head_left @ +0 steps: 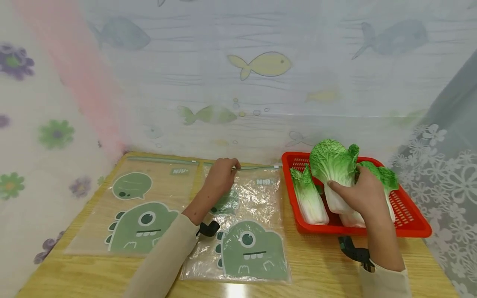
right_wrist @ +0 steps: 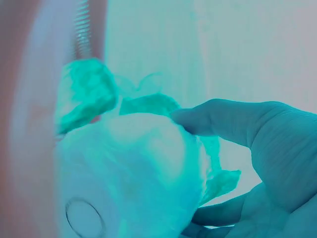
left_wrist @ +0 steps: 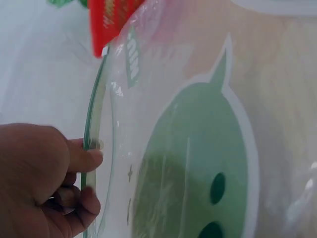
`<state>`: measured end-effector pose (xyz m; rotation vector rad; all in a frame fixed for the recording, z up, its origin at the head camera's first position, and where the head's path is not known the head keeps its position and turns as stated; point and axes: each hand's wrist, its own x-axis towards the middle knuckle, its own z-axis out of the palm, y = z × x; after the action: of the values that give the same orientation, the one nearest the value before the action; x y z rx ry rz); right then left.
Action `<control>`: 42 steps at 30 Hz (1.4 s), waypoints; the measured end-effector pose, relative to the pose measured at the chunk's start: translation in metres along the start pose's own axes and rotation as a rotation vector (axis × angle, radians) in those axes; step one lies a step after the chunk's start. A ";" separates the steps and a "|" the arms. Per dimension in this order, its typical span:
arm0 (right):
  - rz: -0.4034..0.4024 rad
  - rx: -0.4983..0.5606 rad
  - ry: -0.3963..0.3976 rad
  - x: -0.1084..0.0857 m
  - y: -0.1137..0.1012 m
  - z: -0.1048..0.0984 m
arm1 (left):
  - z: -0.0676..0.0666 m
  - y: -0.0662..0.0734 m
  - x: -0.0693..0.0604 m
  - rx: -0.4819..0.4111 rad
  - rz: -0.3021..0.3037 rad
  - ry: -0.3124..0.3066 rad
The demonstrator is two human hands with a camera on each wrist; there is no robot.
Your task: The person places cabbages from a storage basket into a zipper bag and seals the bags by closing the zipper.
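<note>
My right hand (head_left: 359, 190) grips a Chinese cabbage (head_left: 333, 165) with green leaves and a white stalk, tilted above the red basket (head_left: 417, 219). In the right wrist view the thumb and fingers hold the sides of that cabbage (right_wrist: 133, 163), its pale base toward the camera. More cabbages lie in the basket, one (head_left: 311, 203) at its left side. My left hand (head_left: 222, 171) pinches the zip edge at the top of a clear zip bag (head_left: 253, 248) printed with a green dinosaur. The left wrist view shows thumb and fingers on the green zip strip (left_wrist: 94, 99).
A second zip bag (head_left: 149, 223) with the same dinosaur print lies flat to the left on the wooden table (head_left: 309, 269). A fish-patterned curtain (head_left: 208, 74) hangs behind the table. White lace fabric (head_left: 451, 186) hangs at the right, beside the basket.
</note>
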<state>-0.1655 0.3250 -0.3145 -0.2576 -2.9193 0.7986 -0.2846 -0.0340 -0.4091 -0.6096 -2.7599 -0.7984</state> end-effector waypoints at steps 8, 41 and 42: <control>-0.028 0.191 0.018 -0.021 -0.022 -0.012 | -0.049 0.031 -0.031 -0.051 0.060 0.171; -0.829 1.581 -0.341 -0.066 -0.137 0.030 | -0.101 0.120 -0.071 -0.878 0.029 -0.040; -0.838 1.580 -0.316 -0.067 -0.140 0.032 | -0.099 0.120 -0.071 -0.854 0.048 -0.033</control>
<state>-0.1233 0.1781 -0.2736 1.1198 -1.3622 2.4688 -0.1602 -0.0196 -0.2927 -0.8063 -2.3114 -1.9732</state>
